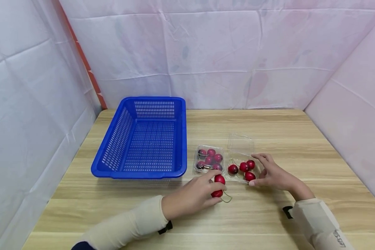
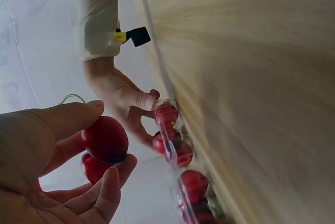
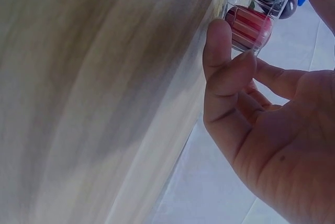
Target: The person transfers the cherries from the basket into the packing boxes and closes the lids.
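Two red cherries, an upper cherry and a lower cherry, are held in the fingers of my left hand. A thin green stem hangs from them, and the left wrist view shows a dark red cherry between thumb and fingertips. My right hand grips the right side of a clear plastic box, its thumb at the front corner. Several cherries lie inside, and its transparent lid is folded back. Through the box wall, the right wrist view shows a red cherry beside the fingertips.
A second clear box with several cherries stands to the left, close beside the first. Farther left is a large blue plastic basket with nothing in it. White cloth encloses the wooden table at the back and sides.
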Available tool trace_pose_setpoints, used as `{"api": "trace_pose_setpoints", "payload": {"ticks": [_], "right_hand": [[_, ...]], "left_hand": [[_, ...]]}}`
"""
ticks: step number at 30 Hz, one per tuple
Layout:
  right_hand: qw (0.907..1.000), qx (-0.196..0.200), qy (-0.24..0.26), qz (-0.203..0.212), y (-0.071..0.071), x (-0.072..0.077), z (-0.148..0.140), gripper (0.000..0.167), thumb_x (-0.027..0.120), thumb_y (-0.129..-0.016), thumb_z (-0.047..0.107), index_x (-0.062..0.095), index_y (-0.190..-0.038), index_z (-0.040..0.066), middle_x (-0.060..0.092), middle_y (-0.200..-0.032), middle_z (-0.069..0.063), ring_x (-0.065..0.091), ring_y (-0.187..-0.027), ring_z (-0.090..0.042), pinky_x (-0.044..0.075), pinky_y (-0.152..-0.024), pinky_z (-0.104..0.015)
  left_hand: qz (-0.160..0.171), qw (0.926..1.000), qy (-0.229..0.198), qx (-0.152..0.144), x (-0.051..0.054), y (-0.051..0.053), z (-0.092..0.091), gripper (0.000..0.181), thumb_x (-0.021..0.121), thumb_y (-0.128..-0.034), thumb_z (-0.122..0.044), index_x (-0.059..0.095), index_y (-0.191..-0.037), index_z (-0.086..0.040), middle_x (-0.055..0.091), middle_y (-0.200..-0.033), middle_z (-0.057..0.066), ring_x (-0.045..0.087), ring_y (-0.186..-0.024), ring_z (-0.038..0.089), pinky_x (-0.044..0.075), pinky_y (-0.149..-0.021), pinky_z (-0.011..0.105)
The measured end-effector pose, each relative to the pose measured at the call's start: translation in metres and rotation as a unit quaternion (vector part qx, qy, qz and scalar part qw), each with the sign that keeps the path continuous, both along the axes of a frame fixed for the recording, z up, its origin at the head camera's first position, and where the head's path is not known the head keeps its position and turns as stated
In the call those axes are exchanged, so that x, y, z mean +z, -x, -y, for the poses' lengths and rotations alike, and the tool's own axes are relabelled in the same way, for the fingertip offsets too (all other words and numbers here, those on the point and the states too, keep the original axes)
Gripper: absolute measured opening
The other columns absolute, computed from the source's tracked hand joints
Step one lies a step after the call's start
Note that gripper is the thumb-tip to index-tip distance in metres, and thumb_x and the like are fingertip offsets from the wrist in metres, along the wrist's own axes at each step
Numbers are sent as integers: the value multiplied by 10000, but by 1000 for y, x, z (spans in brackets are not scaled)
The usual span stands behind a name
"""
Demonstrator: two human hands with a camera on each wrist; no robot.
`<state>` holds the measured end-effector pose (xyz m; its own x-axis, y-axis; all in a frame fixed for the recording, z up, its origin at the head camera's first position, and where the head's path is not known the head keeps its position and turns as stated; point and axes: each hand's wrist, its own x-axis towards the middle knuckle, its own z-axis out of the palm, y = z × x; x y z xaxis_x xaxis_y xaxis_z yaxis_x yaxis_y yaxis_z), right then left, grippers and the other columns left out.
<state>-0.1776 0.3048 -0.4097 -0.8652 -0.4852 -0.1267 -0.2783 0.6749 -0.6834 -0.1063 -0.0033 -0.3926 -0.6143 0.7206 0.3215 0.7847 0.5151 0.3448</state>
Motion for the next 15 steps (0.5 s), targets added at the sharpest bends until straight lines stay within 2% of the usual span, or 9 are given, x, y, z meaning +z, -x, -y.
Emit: {"api": "trace_pose_setpoints", "payload": {"ticks": [3,7,15], "right_hand": [[10000,0,24,17,0,-1,0,963,823,-749,266,242,-1453,-42,201,-1364,-275,553,-742,-167,487,-667,-237],[10000,-16,73,62,0,-2,0,958,820,-754,257,239,-1456,-38,193,-1367,-273,553,-749,-174,488,-663,-237],[10000,-16,15,93,1,0,-1,953,813,-763,260,233,-1460,-34,188,-1376,-271,553,-758,-169,487,-658,-234]], "left_hand": [[-30,10000,0,70,-5,7,-12,261,696,-883,-274,686,-1125,-177,507,-1316,94,611,-940,81,494,-834,154],[109,9998,-16,171,-7,16,-26,271,686,-890,-270,683,-1145,-179,503,-1320,84,598,-910,64,496,-801,143],[72,9989,38,464,-5,37,-52,266,682,-894,-273,683,-1146,-187,503,-1331,64,590,-948,80,491,-848,163]]}}
